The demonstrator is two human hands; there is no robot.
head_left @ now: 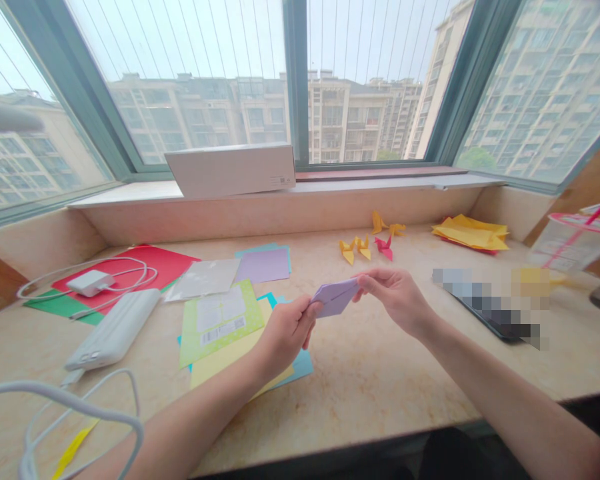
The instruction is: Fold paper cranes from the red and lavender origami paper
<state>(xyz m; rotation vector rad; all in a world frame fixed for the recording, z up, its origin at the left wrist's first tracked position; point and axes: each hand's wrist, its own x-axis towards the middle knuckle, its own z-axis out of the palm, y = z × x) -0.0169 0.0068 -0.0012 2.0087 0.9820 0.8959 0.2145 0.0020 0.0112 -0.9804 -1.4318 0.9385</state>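
A folded piece of purple origami paper (336,298) is held up over the ledge between both hands. My left hand (291,328) pinches its left end between thumb and fingers. At the upper right corner, the thumb and fingertips of my right hand (393,293) are closed on the same paper. Beneath and left of my left hand lie a pale yellow sheet (225,368), blue sheets (297,368) and a light green packet (223,320) with a barcode. Several small folded yellow cranes (363,247) and a red crane (384,249) sit beyond my hands.
Purple sheets (265,264) and a clear sleeve (203,279) lie at the back left. A red sheet (130,267), white charger (91,283), power bank (115,328) and cables are farther left. Rightward are yellow papers (470,232), a partly blurred phone (480,310) and a plastic cup (565,243).
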